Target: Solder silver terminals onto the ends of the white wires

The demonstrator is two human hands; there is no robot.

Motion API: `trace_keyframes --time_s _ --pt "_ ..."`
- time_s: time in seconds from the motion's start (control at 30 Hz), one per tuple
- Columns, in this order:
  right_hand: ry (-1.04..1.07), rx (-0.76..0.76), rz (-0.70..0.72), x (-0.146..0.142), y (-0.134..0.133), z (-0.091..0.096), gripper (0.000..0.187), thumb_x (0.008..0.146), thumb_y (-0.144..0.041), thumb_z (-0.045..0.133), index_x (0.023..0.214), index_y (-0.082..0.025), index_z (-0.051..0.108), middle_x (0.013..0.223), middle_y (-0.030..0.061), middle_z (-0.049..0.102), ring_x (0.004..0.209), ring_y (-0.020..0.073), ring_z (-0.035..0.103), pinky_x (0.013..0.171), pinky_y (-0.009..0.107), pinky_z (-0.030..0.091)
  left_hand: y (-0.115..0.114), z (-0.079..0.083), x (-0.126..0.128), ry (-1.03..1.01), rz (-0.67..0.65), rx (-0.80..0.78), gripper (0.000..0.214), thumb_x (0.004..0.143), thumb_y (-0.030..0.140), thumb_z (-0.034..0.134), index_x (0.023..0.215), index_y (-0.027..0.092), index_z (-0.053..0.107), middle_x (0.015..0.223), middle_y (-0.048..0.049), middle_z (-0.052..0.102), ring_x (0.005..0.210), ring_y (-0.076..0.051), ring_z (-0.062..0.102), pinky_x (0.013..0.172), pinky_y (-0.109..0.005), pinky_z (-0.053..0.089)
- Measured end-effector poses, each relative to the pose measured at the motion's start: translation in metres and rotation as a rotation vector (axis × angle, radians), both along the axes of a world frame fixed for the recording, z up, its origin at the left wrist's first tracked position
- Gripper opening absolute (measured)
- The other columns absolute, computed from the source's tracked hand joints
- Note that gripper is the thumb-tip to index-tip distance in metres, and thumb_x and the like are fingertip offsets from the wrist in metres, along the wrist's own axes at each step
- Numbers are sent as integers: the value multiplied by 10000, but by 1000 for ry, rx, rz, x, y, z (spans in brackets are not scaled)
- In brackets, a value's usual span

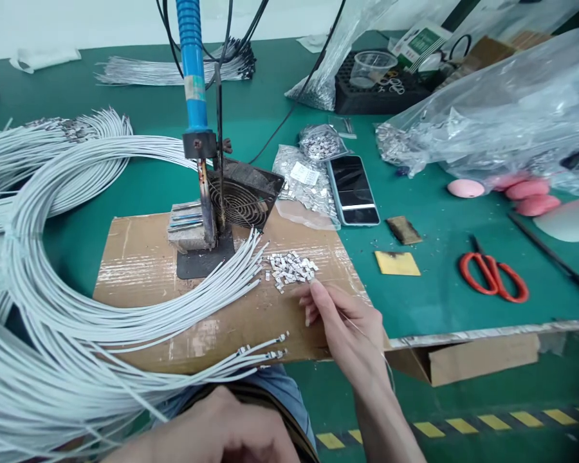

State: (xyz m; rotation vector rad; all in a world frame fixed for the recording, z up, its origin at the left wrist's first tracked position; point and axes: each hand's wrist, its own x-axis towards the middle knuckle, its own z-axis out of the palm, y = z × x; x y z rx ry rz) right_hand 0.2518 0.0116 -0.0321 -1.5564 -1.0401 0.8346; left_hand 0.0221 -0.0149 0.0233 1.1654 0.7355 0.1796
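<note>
My right hand (345, 321) reaches over the cardboard, its thumb and index fingertips at the near edge of a pile of small white-and-metal connectors (292, 267). A thin wire (361, 331), which looks like solder, runs through this hand and back past the wrist. Whether a connector is between the fingertips I cannot tell. My left hand (222, 427) is low at the front edge, blurred, with the fingers mostly hidden. Just beyond it lie a few white cables (251, 357) with connectors on their ends. A larger bundle of white cables (212, 289) points its bare-looking ends at the pile.
A blue-handled soldering iron (193, 83) stands upright on a stand, tip down beside a metal block (188, 225). Behind it leans a fan (246, 193). To the right are a phone (353, 190), a yellow sponge (397, 263) and red scissors (495, 276). Cardboard (139, 257) covers the front.
</note>
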Motion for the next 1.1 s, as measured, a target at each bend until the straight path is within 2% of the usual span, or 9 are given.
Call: trace_keyframes --time_s 0.03,0.13,0.23,0.47,0.7,0.8,0.87,1.03,1.1 --pt "-8 13 5 -2 -1 3 393 1008 -473 678 784 -203 855 656 15 677 544 110 572 534 226 484 4 -7 6 -28 76 -146 319 858 501 837 780 213 724 598 28 627 473 -94 435 442 -216 282" --pt "-3 62 54 -13 -5 13 394 1037 -408 642 767 -224 862 618 0 624 529 105 537 498 220 431 16 -25 10 -9 585 -293 419 856 567 839 815 192 658 624 73 522 461 -42 277 413 -170 168" --pt "18 91 181 -28 -7 25 238 984 -289 703 826 -239 874 660 7 668 580 122 584 511 215 448 22 -29 0 -66 805 -394 420 800 512 915 839 177 665 670 93 526 466 -10 139 408 -140 106" --pt "230 -24 399 -61 -4 38 143 908 -232 763 977 -240 888 752 22 675 651 135 614 556 224 490 20 -11 -6 -157 816 -439 407 785 472 941 813 169 671 618 88 547 452 5 114 405 -117 110" --pt "634 -106 490 -66 -3 37 95 886 -285 828 925 -288 915 757 -4 630 415 22 470 383 180 282 18 1 2 -107 831 -464 524 691 534 983 785 156 633 542 96 527 437 15 127 426 -132 86" --pt "708 -134 526 -64 -2 35 89 878 -293 844 927 -290 919 783 -2 645 380 7 473 365 178 287 19 2 2 -101 817 -492 519 685 537 984 783 151 651 525 93 527 426 18 120 418 -136 90" --pt "748 -149 515 -62 0 33 75 855 -296 865 905 -280 920 793 9 672 384 9 476 354 176 284 19 4 2 -99 800 -506 507 681 532 986 775 142 677 527 90 526 421 24 113 415 -135 90" --pt "788 -85 305 -54 4 29 57 866 -320 863 894 -306 910 755 -18 685 379 -20 397 370 163 253 20 6 1 -100 787 -510 491 677 538 987 753 127 730 531 81 525 419 30 105 410 -133 74" --pt "752 -70 296 -53 2 27 70 888 -320 854 930 -314 910 746 -24 669 384 -14 438 381 160 282 20 5 1 -113 797 -506 472 688 529 983 760 128 743 526 80 519 422 25 108 409 -132 77"
